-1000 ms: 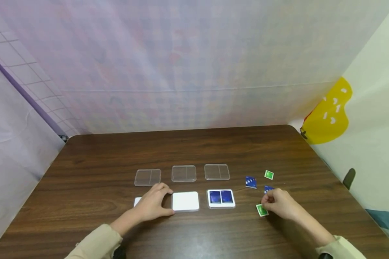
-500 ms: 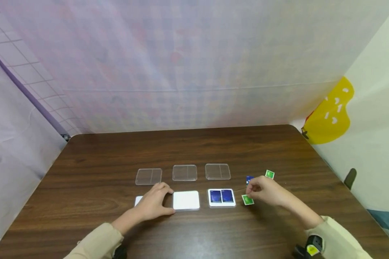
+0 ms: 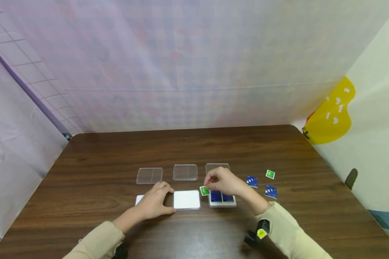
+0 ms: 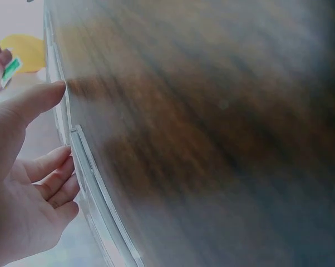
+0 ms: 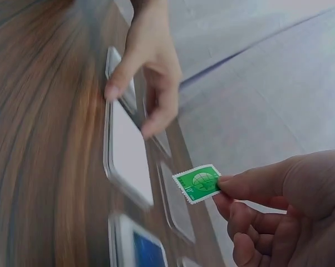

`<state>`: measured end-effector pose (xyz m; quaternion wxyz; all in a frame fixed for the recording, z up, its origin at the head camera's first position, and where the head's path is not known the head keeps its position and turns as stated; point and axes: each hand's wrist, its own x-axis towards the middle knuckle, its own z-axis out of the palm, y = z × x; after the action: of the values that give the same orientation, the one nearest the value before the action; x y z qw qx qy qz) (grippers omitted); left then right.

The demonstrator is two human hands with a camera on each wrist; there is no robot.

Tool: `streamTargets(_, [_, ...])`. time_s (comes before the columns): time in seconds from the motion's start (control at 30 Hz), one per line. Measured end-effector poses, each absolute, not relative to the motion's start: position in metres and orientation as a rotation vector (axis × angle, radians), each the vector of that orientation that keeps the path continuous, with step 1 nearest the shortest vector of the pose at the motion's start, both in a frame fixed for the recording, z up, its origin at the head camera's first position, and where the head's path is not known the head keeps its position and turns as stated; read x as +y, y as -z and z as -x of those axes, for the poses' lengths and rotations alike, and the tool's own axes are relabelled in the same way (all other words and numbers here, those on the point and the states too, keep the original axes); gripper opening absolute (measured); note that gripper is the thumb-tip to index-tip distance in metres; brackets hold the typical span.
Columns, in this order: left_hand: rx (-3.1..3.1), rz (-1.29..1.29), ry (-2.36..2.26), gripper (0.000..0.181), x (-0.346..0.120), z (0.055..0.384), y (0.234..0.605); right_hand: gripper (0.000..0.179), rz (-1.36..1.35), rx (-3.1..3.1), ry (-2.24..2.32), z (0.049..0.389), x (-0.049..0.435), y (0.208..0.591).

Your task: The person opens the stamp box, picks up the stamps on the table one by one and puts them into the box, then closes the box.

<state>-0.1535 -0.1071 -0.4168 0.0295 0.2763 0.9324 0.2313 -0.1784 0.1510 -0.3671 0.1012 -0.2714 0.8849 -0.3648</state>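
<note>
My right hand (image 3: 225,181) pinches a green postage stamp (image 5: 196,183) by one corner, between thumb and index finger. In the head view the stamp shows between the two right-hand cases, above the table. That hand and wrist partly cover a clear case with a white insert and two dark blue stamps (image 3: 215,196). My left hand (image 3: 153,203) holds the left end of the middle case (image 3: 186,200), which has a plain white insert, with the thumb at its near corner and the fingers at the far one. Another white case (image 3: 138,199) lies mostly hidden behind the left hand.
Three clear plastic lids (image 3: 185,172) lie in a row behind the cases; the right one is partly covered by my right hand. On the right are two blue stamps (image 3: 271,192) and another green stamp (image 3: 270,174). A curtain hangs behind the wooden table (image 3: 181,147).
My right hand has carried the green stamp left, from beside the blue stamps to between the middle and right cases. My left hand has stayed at the middle case.
</note>
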Motion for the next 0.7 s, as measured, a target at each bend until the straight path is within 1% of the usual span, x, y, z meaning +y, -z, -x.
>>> streamTargets(0.2, [2.88,-0.854,-0.72,0.056,-0.107,0.154,0.417,0.002,0.774,2.505,1.133,0.182,0.114,0.376])
streamTargets(0.33, [2.875,-0.853,-0.727,0.057,-0.106,0.154,0.417,0.005,0.731,2.436,1.177,0.184,0.098,0.385])
streamTargets(0.6, [2.877,-0.855,-0.729,0.057,-0.105,0.154,0.419,0.004,0.593,2.465,1.225,0.183,0.08,0.4])
streamTargets(0.7, [2.875,-0.846,-0.737,0.056,-0.104,0.154,0.419,0.003,0.627,2.587,1.177,0.181,0.079,0.406])
